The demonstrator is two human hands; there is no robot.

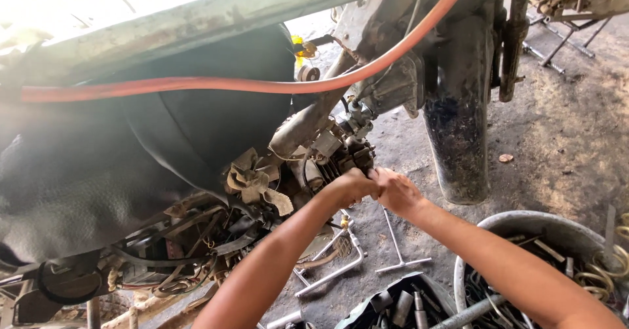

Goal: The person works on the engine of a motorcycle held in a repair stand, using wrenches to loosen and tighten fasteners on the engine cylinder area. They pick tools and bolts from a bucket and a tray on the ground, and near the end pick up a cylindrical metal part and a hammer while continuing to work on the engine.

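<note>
On the far left a black motorcycle seat (pixel 85 172) lies tipped over, with an orange hose (pixel 196 85) sagging across it and climbing to the upper right. Below the seat, tangled wires (pixel 196 250) and a rag (pixel 255 182) hang off the frame. At the centre sits the small engine (pixel 337 155). The left hand (pixel 350 186) is curled against its lower side, fingers closed on some part I cannot make out. The right hand (pixel 398 191) touches it, fingers pressed together on the same spot. A T-handle wrench (pixel 398 250) lies on the floor beneath, the front tyre (pixel 458 139) stands beyond, and a metal basin (pixel 524 227) of tools sits rightmost.
</note>
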